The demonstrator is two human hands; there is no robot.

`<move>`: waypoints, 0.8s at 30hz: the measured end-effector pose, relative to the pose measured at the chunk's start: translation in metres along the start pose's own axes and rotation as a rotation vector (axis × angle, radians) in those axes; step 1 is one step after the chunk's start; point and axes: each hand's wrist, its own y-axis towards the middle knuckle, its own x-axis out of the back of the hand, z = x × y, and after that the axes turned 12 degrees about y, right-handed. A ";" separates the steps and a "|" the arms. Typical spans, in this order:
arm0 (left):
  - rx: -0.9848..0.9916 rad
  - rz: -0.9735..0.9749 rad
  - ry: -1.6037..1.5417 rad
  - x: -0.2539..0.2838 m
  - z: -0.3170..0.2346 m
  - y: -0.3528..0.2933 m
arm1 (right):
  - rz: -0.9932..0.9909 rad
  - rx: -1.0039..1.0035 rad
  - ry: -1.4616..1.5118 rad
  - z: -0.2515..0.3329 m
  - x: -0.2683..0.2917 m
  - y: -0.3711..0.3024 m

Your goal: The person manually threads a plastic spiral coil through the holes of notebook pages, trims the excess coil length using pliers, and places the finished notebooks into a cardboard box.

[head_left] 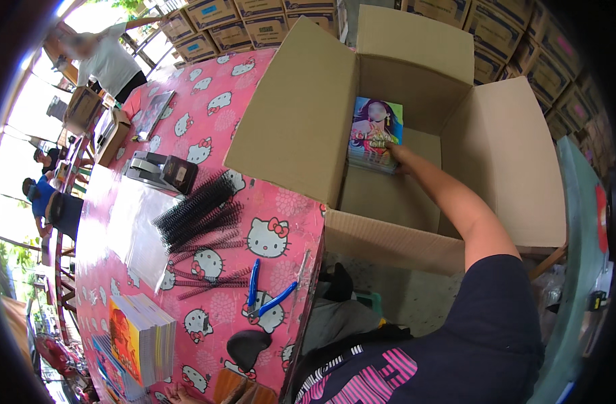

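Inside the large open cardboard box (pixel 388 232), my right hand (pixel 397 156) grips the near right edge of a stack of notebooks (pixel 372 124) with a colourful illustrated cover. The stack is at the box's left wall, and my fingers under its edge are mostly hidden. My left hand (pixel 178 394) shows only in part at the lower picture edge, beside more stacked notebooks (pixel 146 337) with orange and blue covers. Its fingers are too cut off to tell what they do. Blue-handled pliers (pixel 257 299) lie on the table right of a pile of black spiral binding coils (pixel 200 212).
The pink patterned tablecloth (pixel 223 121) carries a tape dispenser (pixel 163 172), clear plastic sheets (pixel 136 229), a rounded black object (pixel 248 349) and a wooden piece (pixel 244 387). Stacked cartons (pixel 250 30) stand behind. A person in white (pixel 112 60) and others are at far left.
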 end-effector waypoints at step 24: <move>0.565 -0.031 -1.343 -0.036 -0.035 -0.011 | -0.051 -0.039 -0.022 0.000 0.053 0.004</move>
